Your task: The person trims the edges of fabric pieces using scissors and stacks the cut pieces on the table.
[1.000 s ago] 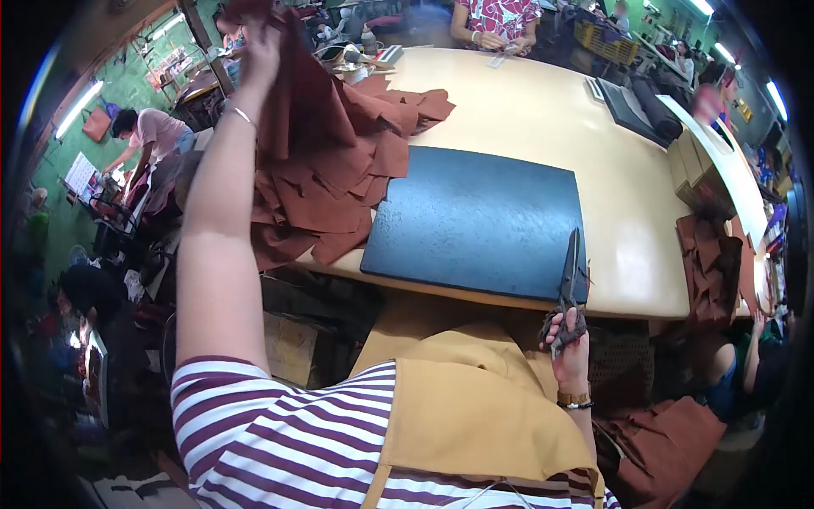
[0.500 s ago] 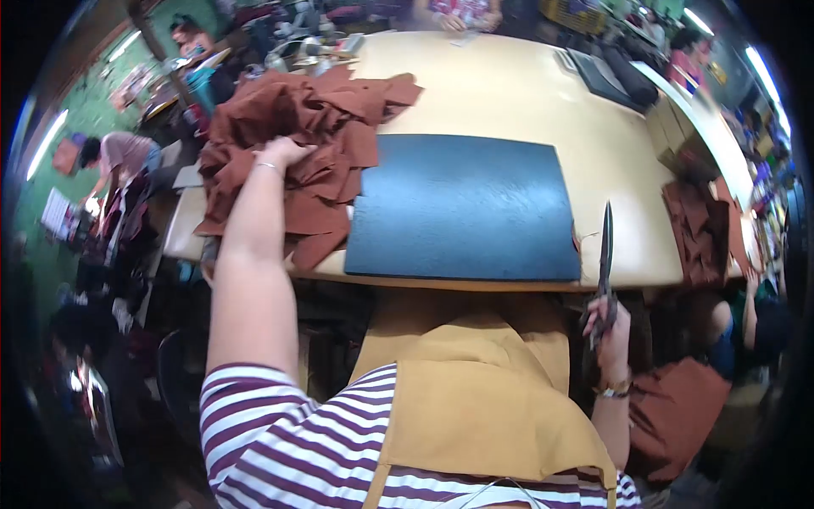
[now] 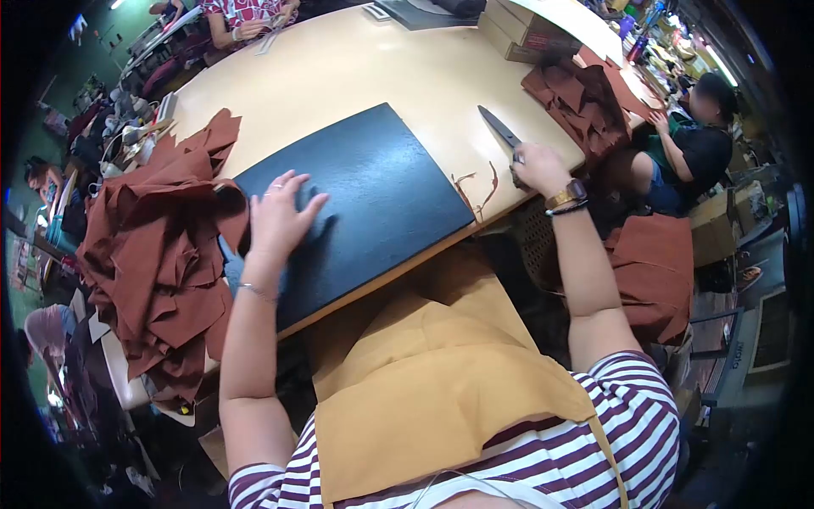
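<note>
My left hand [image 3: 284,216] hovers over or rests on the left part of a dark flat board [image 3: 377,182]; its fingers are spread with nothing in them. Beside it lies a heap of rust-brown cloth pieces [image 3: 161,254]. At the table's right front edge my right hand [image 3: 543,168] is closed round the handles of a pair of scissors [image 3: 498,125], whose blades point away from me to the upper left. Thin brown scraps [image 3: 490,188] lie between the scissors and the board.
The cream table [image 3: 339,72] curves away from me. Another stack of brown cloth [image 3: 581,106] sits at its right, near cardboard boxes [image 3: 517,30]. More brown cloth [image 3: 649,271] hangs low on my right. A person [image 3: 691,148] sits at the right; another person [image 3: 246,21] works across the table.
The view has turned to the right. My left hand has left the cloth heap and is at the board. My right hand has brought the scissors up to the tabletop.
</note>
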`<act>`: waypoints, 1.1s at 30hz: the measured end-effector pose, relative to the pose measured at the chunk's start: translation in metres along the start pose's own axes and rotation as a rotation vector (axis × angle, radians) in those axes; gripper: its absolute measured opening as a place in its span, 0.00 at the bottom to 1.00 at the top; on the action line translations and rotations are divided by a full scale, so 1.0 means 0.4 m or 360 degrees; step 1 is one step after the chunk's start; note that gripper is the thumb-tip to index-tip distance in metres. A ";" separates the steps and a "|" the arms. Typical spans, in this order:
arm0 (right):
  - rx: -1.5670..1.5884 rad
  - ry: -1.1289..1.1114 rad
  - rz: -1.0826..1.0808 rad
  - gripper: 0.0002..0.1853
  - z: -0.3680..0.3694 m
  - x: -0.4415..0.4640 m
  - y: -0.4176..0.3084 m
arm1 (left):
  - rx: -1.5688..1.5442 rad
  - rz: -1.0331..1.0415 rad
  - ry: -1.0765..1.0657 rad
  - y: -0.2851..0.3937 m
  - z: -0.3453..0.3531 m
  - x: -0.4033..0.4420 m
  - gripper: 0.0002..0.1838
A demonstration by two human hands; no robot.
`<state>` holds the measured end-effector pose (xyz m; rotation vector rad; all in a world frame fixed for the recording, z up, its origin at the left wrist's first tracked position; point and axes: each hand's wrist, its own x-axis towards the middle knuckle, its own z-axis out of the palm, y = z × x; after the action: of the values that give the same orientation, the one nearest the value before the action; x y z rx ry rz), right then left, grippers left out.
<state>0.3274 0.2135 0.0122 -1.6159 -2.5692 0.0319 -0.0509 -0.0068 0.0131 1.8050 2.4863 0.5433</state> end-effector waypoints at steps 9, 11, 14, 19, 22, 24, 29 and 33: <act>0.0768 0.0390 -0.0874 0.14 0.176 -0.166 -0.134 | -0.0212 0.0247 -0.0012 0.028 0.101 0.014 0.26; 0.0967 0.0474 -0.0804 0.09 0.139 -0.263 -0.120 | -0.0270 0.0356 -0.0005 0.009 0.108 0.020 0.25; 0.0640 0.0118 -0.0774 0.02 0.115 -0.360 -0.015 | -0.0188 0.0465 0.0041 0.030 0.100 0.009 0.21; 0.0019 0.0079 0.0037 0.11 0.134 -0.441 0.295 | -0.1364 0.0456 -0.0333 0.095 0.070 -0.018 0.12; -0.0135 -0.0383 0.0890 0.17 0.120 -0.524 0.482 | -0.1677 0.0862 -0.0664 0.249 -0.039 -0.072 0.18; 0.0014 -0.0475 0.1267 0.19 0.142 -0.580 0.616 | -0.2010 0.1152 -0.0827 0.362 -0.122 -0.109 0.23; 0.0062 -0.0265 0.1610 0.20 0.233 -0.634 0.765 | -0.3229 0.1290 -0.1250 0.589 -0.260 -0.184 0.26; 0.0042 -0.0330 0.1726 0.20 0.258 -0.629 0.800 | -0.2712 0.1745 -0.1071 0.623 -0.278 -0.181 0.24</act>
<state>0.7123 0.1301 -0.1340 -2.8516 -1.4501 0.3190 0.1776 -0.0358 0.1765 1.6041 -0.0015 1.1500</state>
